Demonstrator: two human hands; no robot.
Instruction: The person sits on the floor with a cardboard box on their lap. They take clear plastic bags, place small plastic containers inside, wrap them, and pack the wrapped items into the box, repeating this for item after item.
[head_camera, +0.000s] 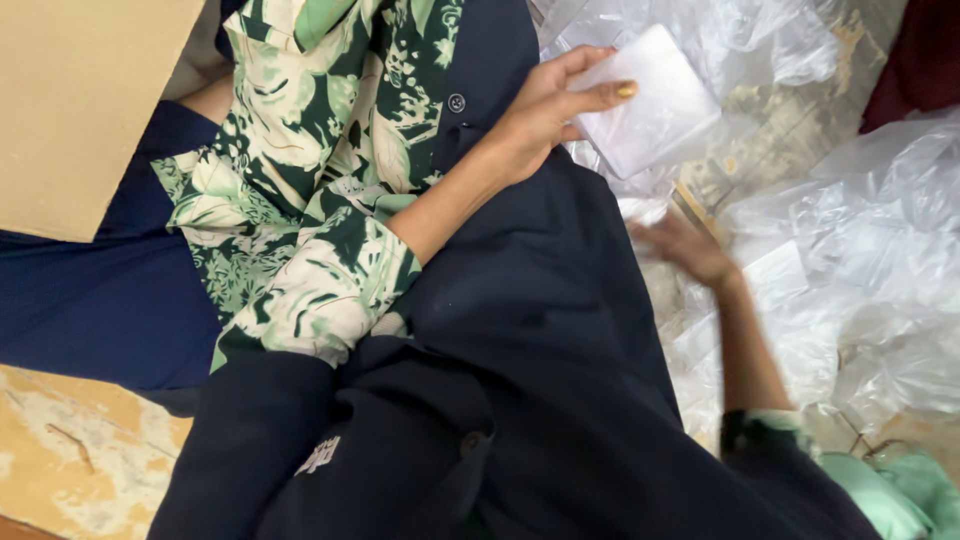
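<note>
Between left-hand fingers (590, 95): packet (655, 100) (white).

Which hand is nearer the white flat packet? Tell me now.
Left. The left hand holds the white flat packet by its edge; the right hand is apart from it, lower down, blurred, over the clear plastic bags.

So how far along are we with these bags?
Done: no finished pile shows, so that cannot be told. In hand: the left hand holds a flat white pack, and the right hand, blurred, is over the loose clear bags. Left: probably plenty, since many bags lie heaped at the right.
</note>
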